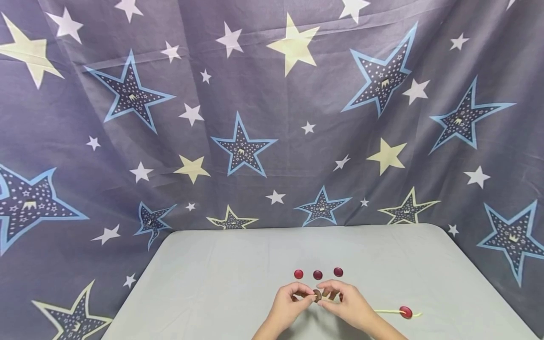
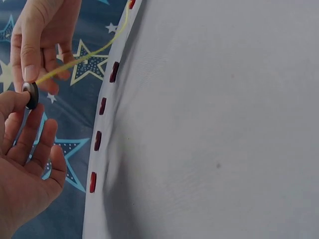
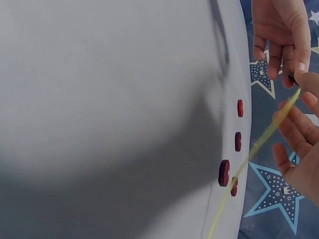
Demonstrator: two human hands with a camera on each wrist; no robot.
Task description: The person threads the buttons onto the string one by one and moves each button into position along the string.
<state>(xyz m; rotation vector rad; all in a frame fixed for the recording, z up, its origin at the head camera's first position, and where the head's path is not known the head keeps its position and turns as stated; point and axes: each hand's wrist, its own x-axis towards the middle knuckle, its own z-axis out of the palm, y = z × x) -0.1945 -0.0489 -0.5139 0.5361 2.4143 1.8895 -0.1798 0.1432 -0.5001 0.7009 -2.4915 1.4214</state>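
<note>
Between both hands, held up near the table's front, is a dark brown button (image 1: 317, 296). The thumb and fingertips of my left hand (image 1: 290, 302) pinch it from the left. My right hand (image 1: 346, 302) holds the same button at its rim, thumb below and index finger above in the head view. A yellow string (image 2: 79, 59) runs from the button past the right fingers. Farther along, the string passes through a red button (image 1: 405, 312) on the table at the right, its end sticking out beyond.
Behind the hands, a red button (image 1: 299, 274) and two dark red buttons, one in the middle (image 1: 318, 275) and one at right (image 1: 338, 272), lie in a row on the grey-covered table (image 1: 204, 283). A star-patterned curtain (image 1: 263, 94) hangs behind the table.
</note>
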